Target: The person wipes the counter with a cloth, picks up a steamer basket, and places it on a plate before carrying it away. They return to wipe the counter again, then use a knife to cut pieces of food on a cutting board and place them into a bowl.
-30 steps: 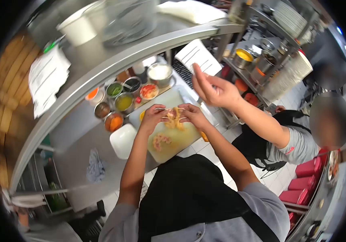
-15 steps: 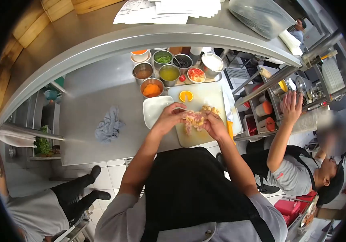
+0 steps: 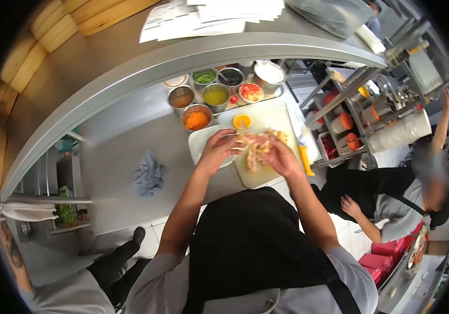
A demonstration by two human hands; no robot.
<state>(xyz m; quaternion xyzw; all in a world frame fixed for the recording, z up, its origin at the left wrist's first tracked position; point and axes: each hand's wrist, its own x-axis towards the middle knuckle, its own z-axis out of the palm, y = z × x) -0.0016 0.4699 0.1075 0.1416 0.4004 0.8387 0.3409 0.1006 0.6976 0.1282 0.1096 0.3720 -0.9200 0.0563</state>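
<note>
A ragged, pinkish-yellow piece of meat hangs between my two hands over the cutting board. My right hand is closed on its right side. The curved fingers of my left hand meet its left end; blur there hides the exact contact. Under my left hand stands a white square bowl, its inside partly covered. More yellowish pieces lie on the board behind my right fingers. An orange half sits at the board's far side.
A yellow-handled knife lies along the board's right edge. Beyond the board stand several containers, including orange segments and chopped red food. A grey-blue cloth lies left. A co-worker stands right; another is lower left.
The view has shifted slightly. The meat still hangs between my hands, and its loose part dangles lower near my right hand. The co-worker on the right has lowered one arm and turned.
</note>
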